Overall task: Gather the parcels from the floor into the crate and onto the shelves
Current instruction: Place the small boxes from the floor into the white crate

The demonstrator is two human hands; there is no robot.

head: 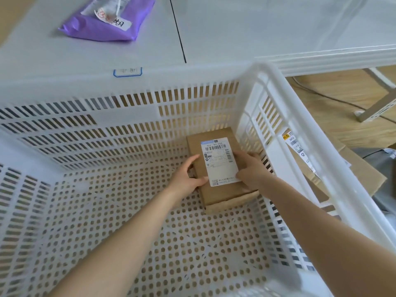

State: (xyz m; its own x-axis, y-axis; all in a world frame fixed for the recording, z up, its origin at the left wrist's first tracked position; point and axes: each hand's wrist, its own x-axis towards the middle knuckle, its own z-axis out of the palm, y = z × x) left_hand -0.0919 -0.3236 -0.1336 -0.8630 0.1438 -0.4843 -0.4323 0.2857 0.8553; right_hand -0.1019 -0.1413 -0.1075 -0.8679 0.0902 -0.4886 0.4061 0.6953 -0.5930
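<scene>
The left hand [188,175] has its fingers [194,160] curled over one long edge of a small brown cardboard box with a white barcode label [216,166], thumb lying across the label's lower corner; the right hand [250,168] presses spread fingers on the opposite edge and the label's side. Both hands are clamped on the box, which sits low in the far right corner of a big white perforated plastic crate [276,116], apparently touching the crate floor, just beside the right wall.

To finish this placement well, I would judge it best to lower the box flat, nudge it square into the corner so later parcels pack tightly, then let both hands go together so it does not tip.

Counted outward from the fingers: one box in the crate; beyond the right wall, one flat cardboard parcel [362,174] with a label, and something grey [383,185] beside it that I cannot identify; beyond the far wall, one purple plastic mailer bag [100,28] on a white shelf surface [53,52].
</scene>
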